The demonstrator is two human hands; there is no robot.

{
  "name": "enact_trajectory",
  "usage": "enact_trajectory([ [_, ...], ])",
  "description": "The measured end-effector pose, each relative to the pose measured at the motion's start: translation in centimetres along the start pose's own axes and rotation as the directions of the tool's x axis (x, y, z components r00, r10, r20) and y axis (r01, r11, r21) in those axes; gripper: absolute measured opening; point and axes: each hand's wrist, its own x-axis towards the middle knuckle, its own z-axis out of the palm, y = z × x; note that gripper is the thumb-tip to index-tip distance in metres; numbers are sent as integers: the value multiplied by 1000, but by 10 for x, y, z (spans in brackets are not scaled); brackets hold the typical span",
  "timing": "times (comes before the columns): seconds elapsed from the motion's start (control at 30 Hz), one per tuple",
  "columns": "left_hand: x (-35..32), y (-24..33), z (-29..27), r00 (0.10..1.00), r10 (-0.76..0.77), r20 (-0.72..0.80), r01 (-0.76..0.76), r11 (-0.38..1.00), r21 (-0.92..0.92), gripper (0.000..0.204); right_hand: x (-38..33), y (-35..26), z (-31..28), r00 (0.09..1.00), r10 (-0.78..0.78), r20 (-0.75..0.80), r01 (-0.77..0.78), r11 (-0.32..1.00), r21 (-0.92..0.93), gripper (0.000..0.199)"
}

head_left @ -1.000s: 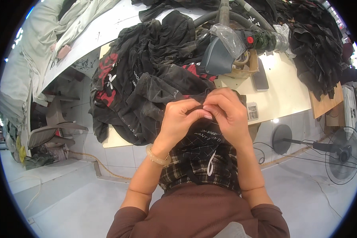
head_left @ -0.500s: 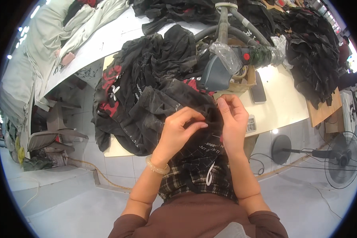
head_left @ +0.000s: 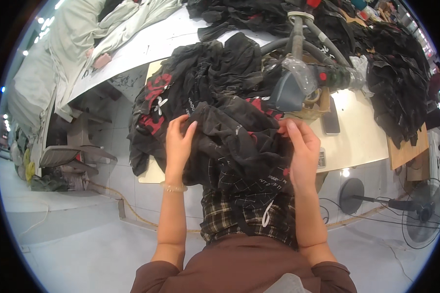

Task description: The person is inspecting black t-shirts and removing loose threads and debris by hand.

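A rumpled black garment (head_left: 239, 129) with red patches and white print lies bunched over the table's front edge and hangs down towards my lap. At its left side, my left hand (head_left: 179, 145) has thumb and forefinger closed on a fold of the cloth. Over by the right side, my right hand (head_left: 305, 149) pinches the garment's edge between thumb and fingertips, just in front of a blue-grey machine head (head_left: 288, 92). The other fingertips of my left hand are hidden by the cloth.
A dark phone (head_left: 331, 116) lies on the cream tabletop (head_left: 358, 139) right of the machine. Heaps of black cloth (head_left: 398, 80) hang off the far right. Pale fabric (head_left: 46, 73) drapes at left above a grey chair (head_left: 76, 155). A standing fan (head_left: 425, 210) is at lower right.
My left hand has moved left and up, away from my right hand, to the garment's left side. The bunched cloth is spread wider between them. The whole view has shifted a little.
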Motion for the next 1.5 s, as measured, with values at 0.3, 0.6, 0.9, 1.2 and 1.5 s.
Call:
enact_trajectory([
  [0.3,4,7,6,964,-173,204,246,873,-421,22,-24,5,-67,969,96,227,104,674,-731,19],
  [0.6,-97,114,25,723,499,477,-356,862,-361,16,-10,-32,-30,929,57,366,179,796,-578,19],
  [0.9,-104,102,22,761,583,285,-530,811,-247,14,12,20,53,579,-73,812,709,537,-457,21],
  [1.2,-88,88,-7,991,-43,-127,24,989,-146,43,3,-14,5,858,101,504,-34,989,-141,17],
  [1.5,-81,132,14,958,41,283,76,918,-389,34,-15,-34,-25,975,17,221,-24,999,29,16],
])
